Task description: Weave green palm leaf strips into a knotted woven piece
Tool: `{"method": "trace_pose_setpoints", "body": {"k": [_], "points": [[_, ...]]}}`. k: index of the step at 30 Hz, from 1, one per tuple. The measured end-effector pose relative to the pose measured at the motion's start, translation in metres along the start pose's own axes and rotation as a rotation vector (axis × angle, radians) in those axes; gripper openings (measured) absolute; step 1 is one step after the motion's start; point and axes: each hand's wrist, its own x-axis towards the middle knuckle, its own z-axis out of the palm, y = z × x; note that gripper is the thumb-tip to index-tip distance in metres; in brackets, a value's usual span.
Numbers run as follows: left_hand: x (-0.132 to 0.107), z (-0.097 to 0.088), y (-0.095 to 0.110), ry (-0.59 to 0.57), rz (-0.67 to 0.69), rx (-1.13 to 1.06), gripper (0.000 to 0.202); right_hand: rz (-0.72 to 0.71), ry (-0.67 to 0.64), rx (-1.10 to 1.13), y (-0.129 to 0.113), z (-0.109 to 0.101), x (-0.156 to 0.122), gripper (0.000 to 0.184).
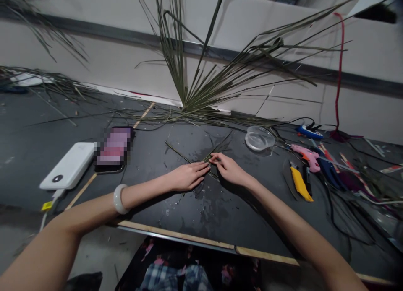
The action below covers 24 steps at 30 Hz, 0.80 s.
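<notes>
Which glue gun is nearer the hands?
The pink glue gun, beside the yellow cutter; the blue glue gun lies farther back, near the red cord.

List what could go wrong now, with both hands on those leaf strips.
1. The thin leaf strips are pinned under the flat left hand and pinched by the right hand; a hard pull may snap them.
2. The table looks wet around the hands, and the phone and power bank lie on it; spreading water could reach them.
3. The yellow utility knife lies near the right forearm; a sideways sweep might catch it.
</notes>
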Motion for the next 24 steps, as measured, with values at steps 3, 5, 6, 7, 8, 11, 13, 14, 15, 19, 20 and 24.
{"method": "trace_pose_setpoints", "body": {"k": [3, 5, 6, 7, 8, 11, 13, 14, 15, 19, 20, 24], "points": [[0.001, 0.000, 0.002, -0.012, -0.003, 0.013, 0.045, 0.082, -0.009, 0.041, -0.003, -0.007, 0.012, 0.017], [0.001, 0.001, 0.002, -0.015, -0.006, 0.010, 0.045, 0.162, 0.019, -0.006, -0.006, -0.011, 0.025, 0.014], [0.001, 0.001, 0.002, -0.017, -0.007, 0.008, 0.045, 0.209, 0.055, -0.066, -0.007, -0.014, 0.033, 0.012], [0.001, 0.001, 0.001, -0.020, -0.007, 0.007, 0.045, 0.254, 0.108, -0.159, -0.006, -0.016, 0.042, 0.011], [0.000, 0.001, 0.001, -0.022, -0.007, 0.007, 0.045, 0.307, 0.160, -0.267, -0.005, -0.017, 0.052, 0.011], [0.000, 0.002, 0.000, -0.028, -0.009, 0.007, 0.045, 0.458, 0.197, -0.470, 0.003, -0.019, 0.083, 0.024], [0.000, 0.002, 0.000, -0.029, -0.013, 0.005, 0.046, 0.482, 0.126, -0.456, 0.011, -0.021, 0.098, 0.017], [0.000, 0.002, 0.000, -0.028, -0.016, 0.003, 0.045, 0.475, 0.110, -0.410, 0.014, -0.023, 0.103, 0.013], [0.000, 0.002, 0.000, -0.025, -0.018, 0.001, 0.045, 0.462, 0.108, -0.340, 0.017, -0.027, 0.105, 0.010], [0.000, 0.003, 0.001, -0.025, -0.024, -0.002, 0.045, 0.404, 0.159, 0.027, 0.030, -0.047, 0.100, 0.022], [0.000, 0.003, 0.002, -0.028, -0.025, -0.003, 0.045, 0.402, 0.178, 0.068, 0.034, -0.052, 0.097, 0.025], [0.001, 0.003, 0.002, -0.018, -0.027, -0.022, 0.045, 0.385, 0.272, -0.156, 0.052, -0.055, 0.084, 0.029]]}}
